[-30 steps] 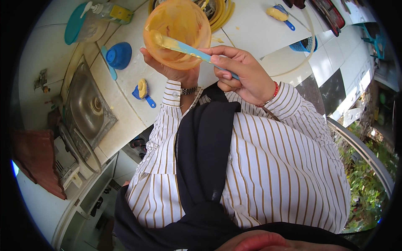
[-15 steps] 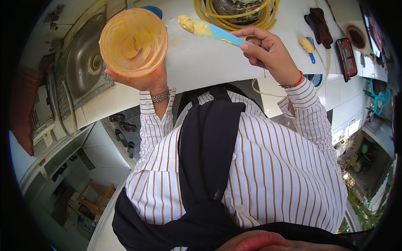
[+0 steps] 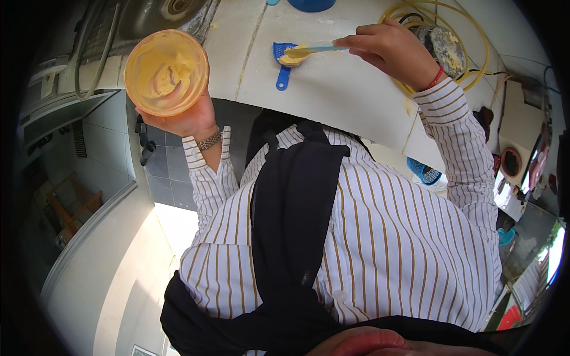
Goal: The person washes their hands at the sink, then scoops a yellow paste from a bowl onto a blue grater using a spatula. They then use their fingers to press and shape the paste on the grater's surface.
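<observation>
My left hand (image 3: 187, 118) holds an orange translucent tub (image 3: 166, 74) smeared inside with yellow paste, its mouth tilted toward me. My right hand (image 3: 395, 50) grips a light blue spatula (image 3: 326, 48), whose paste-coated end is over a small blue scoop (image 3: 282, 77) lying on the white tiled counter (image 3: 246, 71). Yellow paste (image 3: 292, 60) sits on the scoop under the spatula; whether they touch is unclear.
A steel sink (image 3: 145, 18) is at the back left. A blue bowl (image 3: 310, 4) stands at the back. Yellow hose coils (image 3: 478, 44) surround a paste-spattered lump (image 3: 445, 53) at right. A blue basket (image 3: 421, 169) shows below the counter edge.
The view has swung round. The spatula has left the tub and moved to the blue scoop. My left hand has moved left and down with the tub.
</observation>
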`<state>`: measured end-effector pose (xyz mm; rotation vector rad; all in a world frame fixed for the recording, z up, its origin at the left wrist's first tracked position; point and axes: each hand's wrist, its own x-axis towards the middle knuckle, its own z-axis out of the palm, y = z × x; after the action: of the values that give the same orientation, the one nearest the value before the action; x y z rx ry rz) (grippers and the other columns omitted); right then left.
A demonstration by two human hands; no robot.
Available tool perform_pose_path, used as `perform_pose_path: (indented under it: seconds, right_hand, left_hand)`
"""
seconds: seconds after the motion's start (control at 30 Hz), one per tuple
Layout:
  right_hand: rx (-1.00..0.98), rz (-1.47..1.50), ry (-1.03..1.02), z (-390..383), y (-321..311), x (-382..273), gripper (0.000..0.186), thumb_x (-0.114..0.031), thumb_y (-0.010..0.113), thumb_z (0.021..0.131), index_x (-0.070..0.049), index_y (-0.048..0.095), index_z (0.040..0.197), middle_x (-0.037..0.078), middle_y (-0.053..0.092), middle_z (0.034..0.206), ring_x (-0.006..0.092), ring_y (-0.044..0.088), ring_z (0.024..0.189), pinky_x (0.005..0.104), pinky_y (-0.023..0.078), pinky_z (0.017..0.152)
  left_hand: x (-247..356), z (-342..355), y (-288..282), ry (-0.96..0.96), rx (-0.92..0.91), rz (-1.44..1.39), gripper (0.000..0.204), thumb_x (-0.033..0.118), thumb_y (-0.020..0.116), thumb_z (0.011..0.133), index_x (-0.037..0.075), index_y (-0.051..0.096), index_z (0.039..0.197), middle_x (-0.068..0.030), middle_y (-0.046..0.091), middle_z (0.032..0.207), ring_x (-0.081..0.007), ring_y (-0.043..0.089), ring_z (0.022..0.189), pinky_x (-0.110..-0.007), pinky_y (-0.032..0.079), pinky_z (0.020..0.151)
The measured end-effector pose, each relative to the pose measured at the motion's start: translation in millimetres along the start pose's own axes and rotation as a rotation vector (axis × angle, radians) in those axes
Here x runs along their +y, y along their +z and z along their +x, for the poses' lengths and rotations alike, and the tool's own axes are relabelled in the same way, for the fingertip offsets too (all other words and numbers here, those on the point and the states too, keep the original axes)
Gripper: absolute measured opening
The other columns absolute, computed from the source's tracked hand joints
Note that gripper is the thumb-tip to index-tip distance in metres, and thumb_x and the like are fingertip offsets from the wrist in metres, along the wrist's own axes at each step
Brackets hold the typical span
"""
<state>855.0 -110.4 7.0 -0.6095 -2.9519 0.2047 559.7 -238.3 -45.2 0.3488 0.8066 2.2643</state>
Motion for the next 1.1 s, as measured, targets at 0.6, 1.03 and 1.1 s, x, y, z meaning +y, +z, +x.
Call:
perform_pose_path:
  seconds: [0.6, 1.03, 1.1]
  right_hand:
    - [-0.092, -0.480, -0.144, 50, 0, -26, 0.043, -0.005, 0.059, 0.079, -0.028, 0.059, 0.116, -0.003, 0.059, 0.089, 0.0115, 0.058, 0.089, 0.0397, 0.033, 0.090]
    - [-0.009, -0.456, -0.143, 43, -5, -22, 0.040, -0.009, 0.059, 0.081, -0.029, 0.059, 0.115, -0.003, 0.059, 0.088, 0.0098, 0.057, 0.083, 0.0370, 0.029, 0.089]
    - [-0.018, -0.445, -0.149, 41, -3, -19, 0.041, -0.009, 0.060, 0.080, -0.029, 0.059, 0.116, -0.003, 0.059, 0.087, 0.0097, 0.057, 0.083, 0.0370, 0.029, 0.089]
  left_hand:
    - [2, 34, -29, -0.065, 0.055, -0.062, 0.071, 0.057, 0.054, 0.079, 0.017, 0.036, 0.135, -0.0092, 0.036, 0.139, -0.0336, 0.034, 0.129, -0.064, 0.030, 0.100]
    - [-7, 36, -37, -0.160, -0.006, -0.151, 0.070, 0.067, 0.050, 0.079, 0.020, 0.042, 0.130, 0.0001, 0.044, 0.132, -0.0206, 0.042, 0.122, -0.045, 0.036, 0.102]
    - [-9, 35, -39, -0.161, -0.010, -0.153, 0.070, 0.067, 0.050, 0.079, 0.020, 0.042, 0.130, 0.0001, 0.044, 0.132, -0.0208, 0.041, 0.123, -0.045, 0.036, 0.103]
